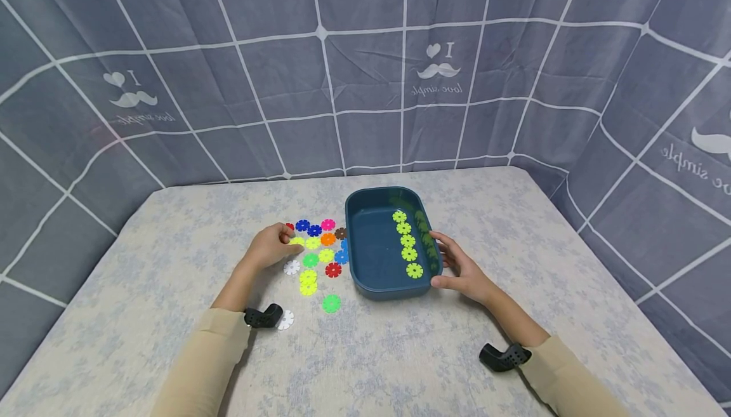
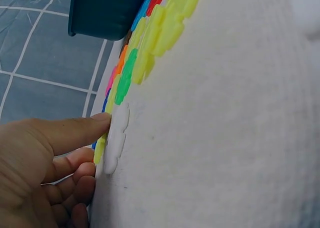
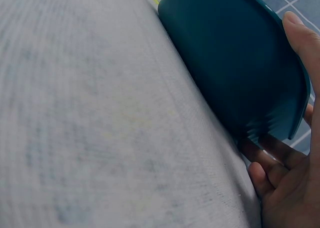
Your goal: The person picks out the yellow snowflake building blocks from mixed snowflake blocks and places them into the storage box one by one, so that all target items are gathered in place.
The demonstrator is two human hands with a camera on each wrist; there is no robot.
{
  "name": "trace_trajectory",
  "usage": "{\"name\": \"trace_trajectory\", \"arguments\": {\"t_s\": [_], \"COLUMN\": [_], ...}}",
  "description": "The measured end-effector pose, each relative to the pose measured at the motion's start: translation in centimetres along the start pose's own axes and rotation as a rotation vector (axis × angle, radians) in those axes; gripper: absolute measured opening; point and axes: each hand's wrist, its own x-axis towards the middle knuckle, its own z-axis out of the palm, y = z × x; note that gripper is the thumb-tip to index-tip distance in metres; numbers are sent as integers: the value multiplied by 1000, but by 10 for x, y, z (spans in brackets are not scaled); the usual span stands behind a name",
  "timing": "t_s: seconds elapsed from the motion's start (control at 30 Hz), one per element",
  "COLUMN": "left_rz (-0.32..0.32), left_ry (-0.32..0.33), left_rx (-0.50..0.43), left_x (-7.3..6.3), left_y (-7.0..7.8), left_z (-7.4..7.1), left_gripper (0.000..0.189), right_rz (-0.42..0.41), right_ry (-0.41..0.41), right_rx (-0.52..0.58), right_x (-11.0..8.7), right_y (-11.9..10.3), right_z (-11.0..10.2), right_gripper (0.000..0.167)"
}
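At the left of the loose pieces, my left hand (image 1: 270, 247) has its thumb and fingers at the edges of a yellow notched plastic disc (image 1: 296, 241). In the left wrist view that yellow disc (image 2: 100, 149) shows between thumb and index finger, beside a white disc (image 2: 116, 138). My right hand (image 1: 464, 272) holds the right side of a dark teal plastic box (image 1: 371, 233), thumb at the near corner and fingers along the outer wall. Inside, several yellow discs (image 1: 408, 240) lie in a row along the right side. The right wrist view shows the box's outer wall (image 3: 225, 53).
Loose notched discs lie left of the box, among them orange (image 1: 328, 238), pink (image 1: 328, 224), red (image 1: 334, 270) and green (image 1: 331, 304). A white disc (image 1: 287, 320) is by the left wrist strap. Behind the cloth-covered table (image 1: 377, 353) hangs a grey-blue checked curtain (image 1: 365, 68).
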Motion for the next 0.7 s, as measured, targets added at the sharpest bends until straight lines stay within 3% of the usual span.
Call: {"name": "trace_trajectory", "arguments": {"t_s": [0.43, 0.7], "left_rz": [-5, 2], "left_ry": [20, 31], "left_rx": [1, -57], "left_x": [3, 1], "left_y": [-1, -1], "left_z": [2, -1], "left_gripper": [35, 24], "right_rz": [4, 7], "right_ry": [5, 2], "right_rx": [-3, 0], "right_x": [0, 0], "right_y": [2, 1], "right_z": [0, 0], "right_gripper": [87, 87]}}
